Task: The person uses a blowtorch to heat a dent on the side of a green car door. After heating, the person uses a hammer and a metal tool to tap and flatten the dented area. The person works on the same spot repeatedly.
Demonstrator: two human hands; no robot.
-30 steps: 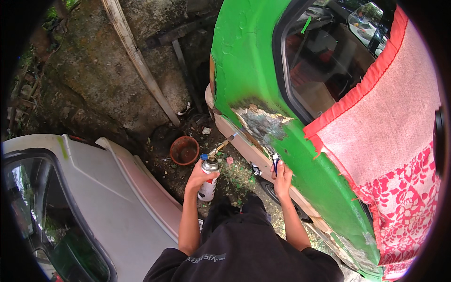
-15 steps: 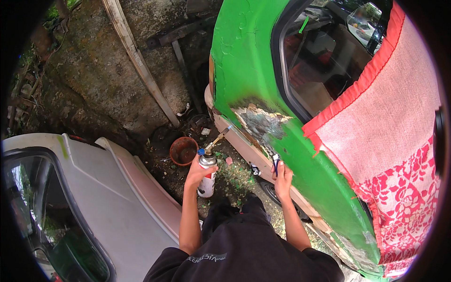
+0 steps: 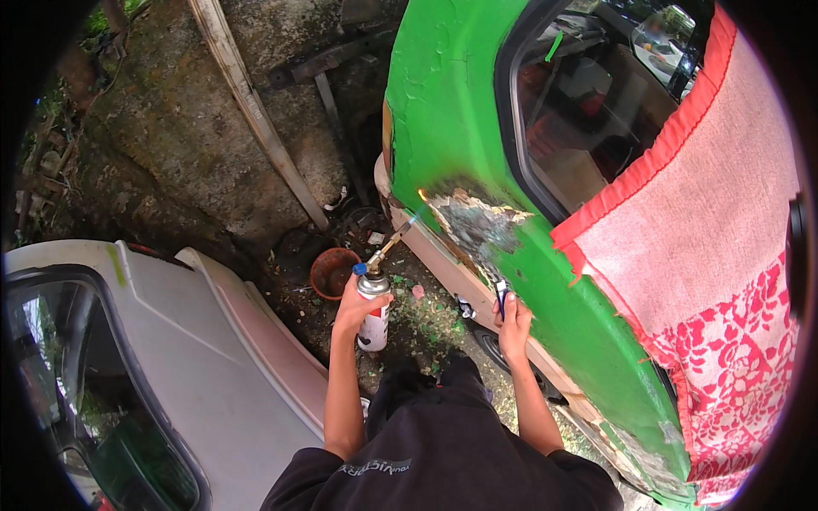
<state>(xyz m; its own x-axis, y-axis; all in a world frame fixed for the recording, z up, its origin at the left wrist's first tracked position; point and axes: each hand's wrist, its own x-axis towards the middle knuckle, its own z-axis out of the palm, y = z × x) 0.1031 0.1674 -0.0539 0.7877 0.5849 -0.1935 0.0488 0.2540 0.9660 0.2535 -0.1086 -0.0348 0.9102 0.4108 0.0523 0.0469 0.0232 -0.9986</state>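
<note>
My left hand (image 3: 348,312) is wrapped round the canister of a gas torch (image 3: 374,330), white and red with a brass nozzle and a blue knob. The nozzle slants up to the right, and a faint blue flame (image 3: 415,216) leaves its tip. Where the flame meets the green car body (image 3: 464,94), an orange flare (image 3: 423,195) burns at the left edge of a bare, scorched patch (image 3: 477,226) with peeling paint. In my right hand (image 3: 515,330), closed, is a small scraper (image 3: 501,294) with a dark blue handle, near the patch's lower end.
A pink and red patterned towel (image 3: 665,247) drapes over the car on the right. To the left stands a grey car (image 3: 213,366). A reddish-brown pot (image 3: 334,274) sits on the littered ground between them, and a long wooden plank (image 3: 256,115) leans behind.
The torch has shifted slightly up and to the left. An orange flare now shows at the edge of the bare patch. My right hand and the scraper have hardly moved.
</note>
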